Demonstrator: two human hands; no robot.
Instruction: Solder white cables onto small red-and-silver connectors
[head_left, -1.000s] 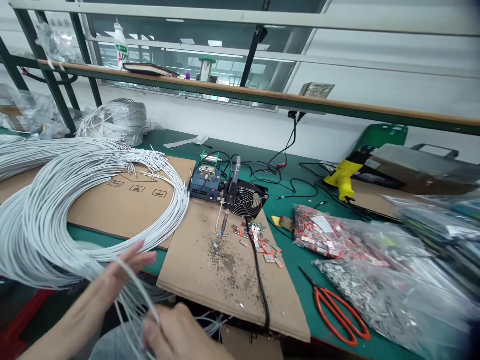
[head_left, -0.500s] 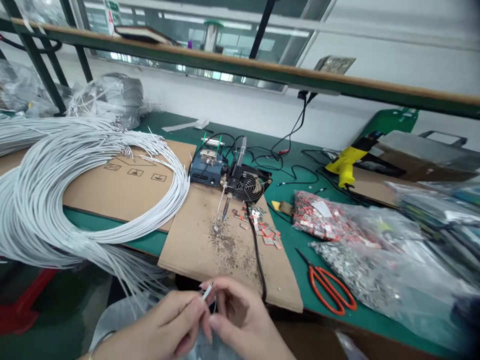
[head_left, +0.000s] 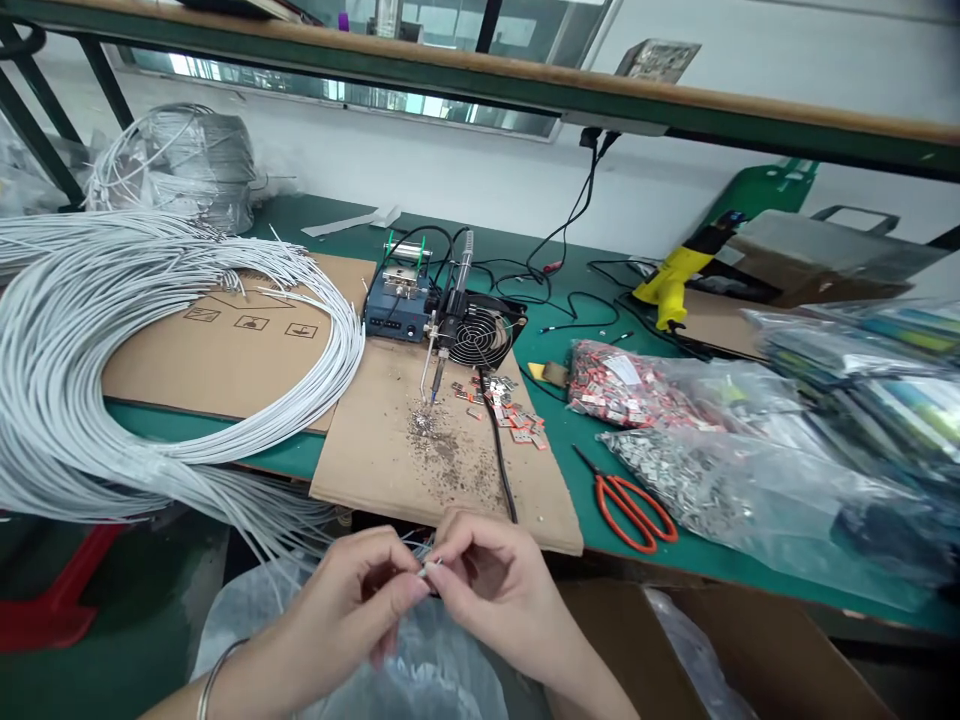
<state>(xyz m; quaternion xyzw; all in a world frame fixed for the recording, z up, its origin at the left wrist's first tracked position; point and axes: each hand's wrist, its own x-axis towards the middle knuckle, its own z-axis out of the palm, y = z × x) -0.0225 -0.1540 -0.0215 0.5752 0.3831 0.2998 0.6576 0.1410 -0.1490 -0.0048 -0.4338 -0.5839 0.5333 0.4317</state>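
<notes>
Over my lap, just in front of the bench edge, my left hand (head_left: 367, 590) and my right hand (head_left: 495, 575) meet at the fingertips. Both pinch the end of a thin white cable (head_left: 424, 572), small and mostly covered by the fingers. Beyond them lies a cardboard sheet (head_left: 367, 450) strewn with dark bits and solder crumbs. A soldering iron (head_left: 438, 380) points down over it, held in a stand. Small metal parts with orange edges (head_left: 517, 415) lie right of the tip. To the left rests a big coil of white cables (head_left: 60, 360), its loose ends hanging toward my lap.
A blue soldering station (head_left: 396, 305) and a black fan (head_left: 480, 335) stand behind the iron. Orange-handled scissors (head_left: 634, 510) lie at right beside bags of metal parts (head_left: 675, 480). Farther back is a yellow heat gun (head_left: 671, 285). A shelf (head_left: 450, 75) spans above the bench.
My view has tipped lower. My fingertips have drawn together on the cable end, which stuck up more plainly from my left fingers before; my right thumb now presses on it.
</notes>
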